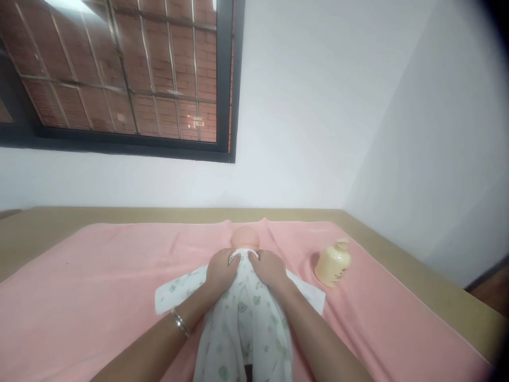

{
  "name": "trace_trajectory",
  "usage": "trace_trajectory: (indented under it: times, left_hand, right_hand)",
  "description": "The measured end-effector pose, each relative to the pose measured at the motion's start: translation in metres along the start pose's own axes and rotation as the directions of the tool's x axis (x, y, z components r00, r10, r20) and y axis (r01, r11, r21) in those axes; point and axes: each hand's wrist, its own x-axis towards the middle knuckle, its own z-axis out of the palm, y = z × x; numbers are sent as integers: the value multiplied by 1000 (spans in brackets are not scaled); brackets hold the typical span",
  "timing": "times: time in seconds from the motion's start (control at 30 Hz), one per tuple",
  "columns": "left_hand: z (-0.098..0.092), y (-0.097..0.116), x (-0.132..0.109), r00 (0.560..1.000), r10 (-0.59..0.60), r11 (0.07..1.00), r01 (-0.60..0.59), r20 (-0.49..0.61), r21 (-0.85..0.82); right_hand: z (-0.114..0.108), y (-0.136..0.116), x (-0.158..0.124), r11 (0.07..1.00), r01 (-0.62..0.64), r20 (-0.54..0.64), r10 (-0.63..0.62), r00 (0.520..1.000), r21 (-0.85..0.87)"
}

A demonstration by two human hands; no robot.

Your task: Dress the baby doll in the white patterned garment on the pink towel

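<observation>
A baby doll [245,238] lies lengthwise before me, its smooth bald head at the far end. It wears a white baby outfit [244,302] with a green leaf-like and animal print, and both sleeves spread out sideways. My left hand [223,269] is wrapped over the doll's left-hand shoulder in view, thumb beside the collar. On the opposite shoulder, my right hand [268,269] mirrors it, thumb also by the collar. The fingertips of both hands are hidden under or behind the shoulders. No face shows on the doll's head.
A pink blanket [119,276] with some wrinkles lies under the doll on a tan surface [302,215]. A pale yellow bottle [333,263] stands tilted in view to the right. Behind are a white wall [298,106] and a dark-framed barred window [131,79].
</observation>
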Motion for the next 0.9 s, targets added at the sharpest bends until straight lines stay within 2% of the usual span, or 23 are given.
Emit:
trace_trajectory:
  times: [0.4,0.9]
  left_hand:
    - [1,0,-3,999,-17,1000,17,-27,3]
    - [-1,1,-2,1000,-11,1000,11,-7,4]
  right_hand:
    - [-5,-3,-3,1000,2,42,-1,999,-19]
    - [-3,-1,-2,1000,4,27,-4,1000,-9]
